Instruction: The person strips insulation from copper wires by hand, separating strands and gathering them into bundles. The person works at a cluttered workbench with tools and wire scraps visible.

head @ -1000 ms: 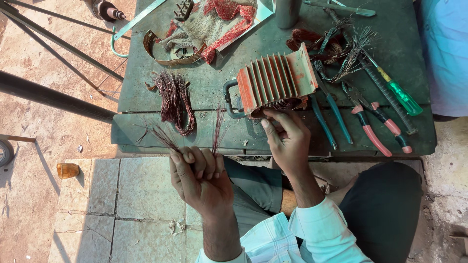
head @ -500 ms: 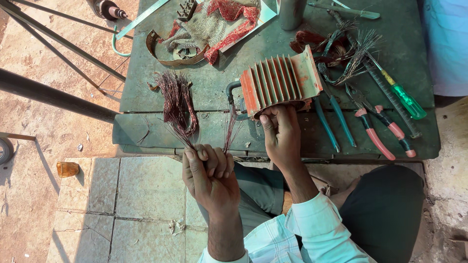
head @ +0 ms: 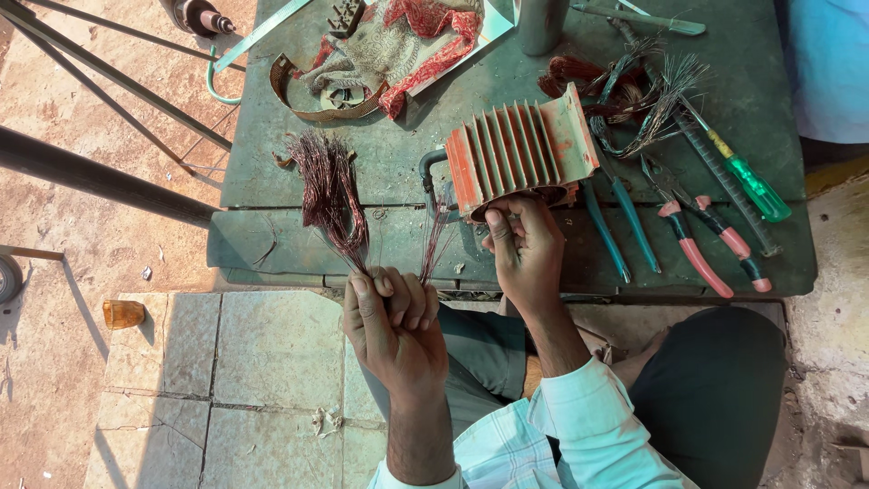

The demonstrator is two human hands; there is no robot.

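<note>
Finned orange motor housing (head: 520, 149) sits on its side on the green worktable (head: 299, 231), near the table's near edge, open end turned toward the person. Thin reddish copper strands (head: 436, 237) run from that open end down and left to the left hand (head: 391, 321).

Left hand: closed in a fist around the strand ends, just off the near table edge, above the paved floor. Right hand (head: 523, 249): fingers curled against the housing's near rim, thumb up on it, gripping; it touches the housing directly. The 2 hands are near each other, left one nearer the person and to the left of the housing.

Bundle of copper wire (head: 328, 190) lies on the table left of the housing; its lower ends reach down to the left fist, touching or nearly so, cannot tell which.

Right of the housing: 2 blue-handled tools (head: 620, 226), red-handled pliers (head: 701, 244), a green-handled screwdriver (head: 747, 181). A tangle of grey and dark wire (head: 643, 86) lies just beyond the housing, far right.

Far side of table: red and grey cloth (head: 398, 45) lying on a flat tray or board, with a brown band (head: 303, 100) curled beside it. Grey metal cylinder (head: 540, 23) stands upright at the far edge; contents not visible.

Floor, left: small amber object (head: 122, 313) on the paving.
</note>
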